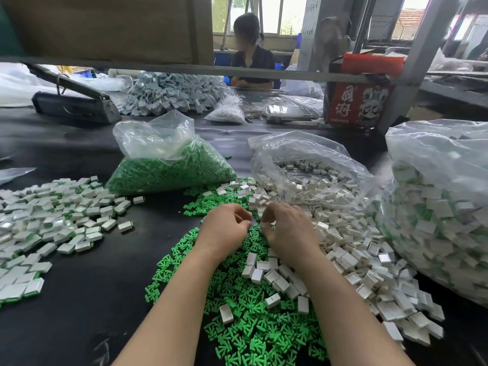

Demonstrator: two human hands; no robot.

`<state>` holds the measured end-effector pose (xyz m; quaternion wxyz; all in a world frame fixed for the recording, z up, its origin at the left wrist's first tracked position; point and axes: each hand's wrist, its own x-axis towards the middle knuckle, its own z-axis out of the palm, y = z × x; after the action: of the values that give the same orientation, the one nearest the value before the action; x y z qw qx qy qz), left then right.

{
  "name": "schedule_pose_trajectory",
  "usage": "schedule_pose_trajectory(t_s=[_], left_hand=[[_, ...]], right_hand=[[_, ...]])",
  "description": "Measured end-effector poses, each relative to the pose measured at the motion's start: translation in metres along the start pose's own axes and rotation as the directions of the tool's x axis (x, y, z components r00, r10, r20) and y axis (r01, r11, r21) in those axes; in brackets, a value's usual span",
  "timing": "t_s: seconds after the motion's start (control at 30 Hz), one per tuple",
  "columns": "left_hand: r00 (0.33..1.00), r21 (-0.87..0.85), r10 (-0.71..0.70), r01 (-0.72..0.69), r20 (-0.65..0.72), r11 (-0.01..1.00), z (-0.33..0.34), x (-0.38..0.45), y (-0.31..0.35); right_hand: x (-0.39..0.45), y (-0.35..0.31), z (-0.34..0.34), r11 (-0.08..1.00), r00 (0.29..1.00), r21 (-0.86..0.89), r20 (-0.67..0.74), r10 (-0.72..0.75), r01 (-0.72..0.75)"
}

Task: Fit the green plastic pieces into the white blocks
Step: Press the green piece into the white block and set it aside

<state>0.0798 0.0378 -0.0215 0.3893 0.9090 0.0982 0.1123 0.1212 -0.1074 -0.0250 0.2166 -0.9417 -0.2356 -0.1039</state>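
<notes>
- A clear plastic bag [169, 159] at 12 o'clock from the hands lies on the dark desk [79, 299], packed with green plastic pieces.
- At 1 o'clock an open clear bag [303, 165] holds loose white blocks that spill out towards the hands.
- At 3 o'clock a big full bag [443, 207] holds white blocks with green showing in them.
- Loose green plastic pieces [253, 326] lie heaped at 6 o'clock under the forearms: bright green, small, with branching prongs.
- The white blocks [356, 260] are small, rectangular and box-like, heaped at 4 o'clock; some lie on the green heap.
- At 9 o'clock a pile of fitted blocks [52, 215] shows green edges.
- The left hand [224, 228] has curled fingers; what it pinches cannot be made out.
- The right hand [287, 231], fingers curled, pinches a small white block [264, 225] at its fingertips, just beside the left.
</notes>
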Motion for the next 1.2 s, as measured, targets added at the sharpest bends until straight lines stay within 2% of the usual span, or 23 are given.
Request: schedule_pose_trajectory(t_s=[0.13,0.2,0.27,0.4,0.47,0.5,0.6,0.67,1.0,1.1,1.2], left_hand=[[0.999,-0.091,-0.011,0.015,0.044,0.996,0.004,0.001,-0.001],[0.994,-0.241,-0.022,0.047,0.106,0.969,0.004,0.001,0.000],[0.984,-0.423,-0.021,0.094,0.174,0.901,0.002,0.000,0.002],[0.989,-0.629,-0.069,0.138,0.134,0.765,-0.003,-0.001,-0.002],[0.984,-0.733,-0.094,0.174,0.149,0.658,-0.009,0.000,-0.005],[0.981,-0.787,-0.096,0.193,0.169,0.586,-0.013,0.001,-0.007],[0.974,-0.904,-0.062,0.226,0.218,0.362,-0.021,0.002,-0.009],[0.974,-0.930,-0.027,0.224,0.226,0.293,-0.023,0.003,-0.009],[0.970,-0.938,0.030,0.227,0.243,0.261,-0.027,0.000,-0.007],[0.973,-0.937,-0.026,0.228,0.230,0.265,-0.028,0.000,-0.007],[0.974,-0.931,-0.086,0.224,0.208,0.288,-0.028,0.002,-0.006]], right_hand=[[0.000,0.003,0.001,0.981,0.999,0.191,-0.011,0.049,-0.046],[0.000,0.002,-0.001,0.937,0.998,0.348,-0.040,0.042,-0.025],[0.001,0.002,-0.003,0.899,0.997,0.438,-0.072,0.011,0.021],[0.000,0.001,-0.007,0.823,0.995,0.565,-0.104,-0.003,0.062],[0.001,0.003,-0.009,0.858,0.995,0.511,-0.105,-0.004,0.057],[0.001,0.004,-0.010,0.893,0.998,0.446,-0.059,-0.027,0.051],[0.001,0.007,-0.011,0.972,0.975,0.233,0.216,-0.059,0.007],[0.001,0.006,-0.008,0.996,0.955,0.091,0.294,-0.045,0.019],[0.000,-0.004,-0.003,0.992,0.965,0.103,0.246,-0.089,0.066],[0.000,-0.004,-0.003,0.947,0.982,0.322,0.182,-0.047,-0.015],[-0.002,-0.003,-0.010,0.785,0.996,0.615,0.086,0.019,-0.069]])
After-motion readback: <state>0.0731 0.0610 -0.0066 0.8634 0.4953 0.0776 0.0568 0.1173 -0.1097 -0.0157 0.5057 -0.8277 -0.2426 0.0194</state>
